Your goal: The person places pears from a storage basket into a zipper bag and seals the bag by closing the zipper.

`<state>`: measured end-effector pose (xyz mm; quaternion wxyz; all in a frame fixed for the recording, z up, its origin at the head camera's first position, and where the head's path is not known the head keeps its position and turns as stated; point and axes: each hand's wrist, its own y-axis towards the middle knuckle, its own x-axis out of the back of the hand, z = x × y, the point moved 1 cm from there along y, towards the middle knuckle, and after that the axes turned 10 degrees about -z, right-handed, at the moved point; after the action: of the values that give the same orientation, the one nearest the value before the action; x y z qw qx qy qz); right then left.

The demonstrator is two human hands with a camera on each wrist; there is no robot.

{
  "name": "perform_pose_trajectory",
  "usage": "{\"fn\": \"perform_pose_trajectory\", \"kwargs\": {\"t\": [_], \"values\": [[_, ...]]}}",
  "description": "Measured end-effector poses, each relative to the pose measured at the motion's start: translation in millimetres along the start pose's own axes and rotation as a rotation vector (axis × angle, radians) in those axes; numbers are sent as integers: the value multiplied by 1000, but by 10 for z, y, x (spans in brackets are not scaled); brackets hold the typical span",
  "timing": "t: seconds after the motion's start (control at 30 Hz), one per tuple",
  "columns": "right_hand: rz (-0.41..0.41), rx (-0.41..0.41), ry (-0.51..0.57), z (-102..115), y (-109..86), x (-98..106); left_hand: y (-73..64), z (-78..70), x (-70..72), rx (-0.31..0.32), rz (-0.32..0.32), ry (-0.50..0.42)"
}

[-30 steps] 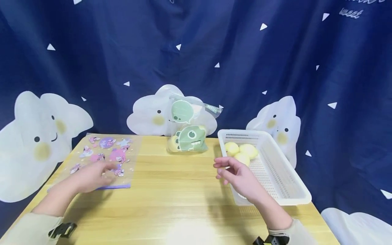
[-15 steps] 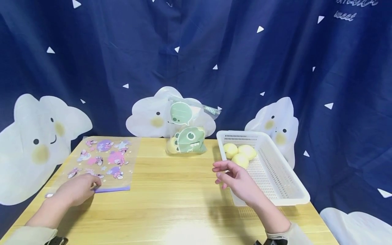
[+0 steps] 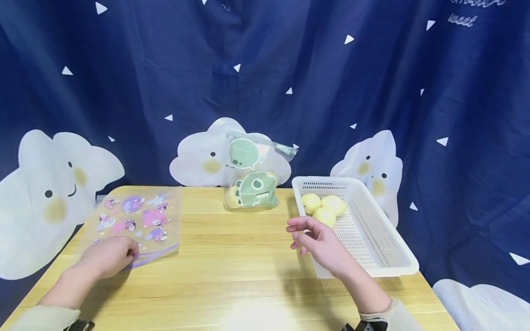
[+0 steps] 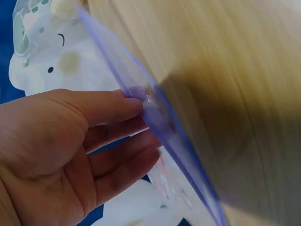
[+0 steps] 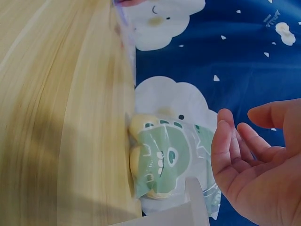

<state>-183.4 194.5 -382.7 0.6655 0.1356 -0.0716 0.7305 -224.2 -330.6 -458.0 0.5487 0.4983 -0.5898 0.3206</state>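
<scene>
My left hand (image 3: 108, 255) pinches the purple-edged opening of a clear zip bag (image 3: 154, 220) with pink and purple cartoon prints. In the left wrist view, thumb and fingers hold one side of that edge (image 4: 188, 165), and its two sides stand slightly apart. My right hand (image 3: 320, 243) hovers by the near left side of a white plastic basket (image 3: 397, 248), fingers loosely bent with nothing in them. Inside the basket lie several pale yellow, lemon-like fruits (image 3: 334, 205) at the far left. The right wrist view shows this hand (image 5: 263, 165) holding nothing.
A clear bag (image 3: 258, 188) with a green dinosaur print and yellow fruits inside stands upright at the table's back edge. Behind the wooden table (image 3: 232, 257) hangs a dark blue curtain (image 3: 265, 69) with white clouds and triangles.
My left hand has come down and back onto the bag's purple edge and taken hold of it. That edge is now lifted and bent. My right hand has stayed nearly still.
</scene>
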Motion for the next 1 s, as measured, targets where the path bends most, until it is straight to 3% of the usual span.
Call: {"fn": "perform_pose_trajectory", "kwargs": {"t": [0.07, 0.2, 0.3, 0.4, 0.53, 0.7, 0.83, 1.0], "values": [[-2, -1, 0, -6, 2, 2, 16, -65, -18, -18, 18, -125], [1, 0, 0, -2, 24, 1, 87, -304, -30, 8, 108, -486], [10, 3, 6, 30, 62, -9, 222, -572, 10, 54, 164, -708], [31, 12, 16, 80, 116, -41, 421, -914, 89, 83, 181, -840], [79, 22, 6, 161, 201, -134, 699, -1425, 192, 158, 161, -952], [129, 16, -54, 292, 324, -316, 1052, -1949, 261, 173, 100, -1025], [153, 18, -112, 395, 394, -457, 1266, -2224, 317, 179, 64, -1036], [118, 30, -163, 471, 432, -541, 1402, -2365, 381, 163, 19, -1011]]}}
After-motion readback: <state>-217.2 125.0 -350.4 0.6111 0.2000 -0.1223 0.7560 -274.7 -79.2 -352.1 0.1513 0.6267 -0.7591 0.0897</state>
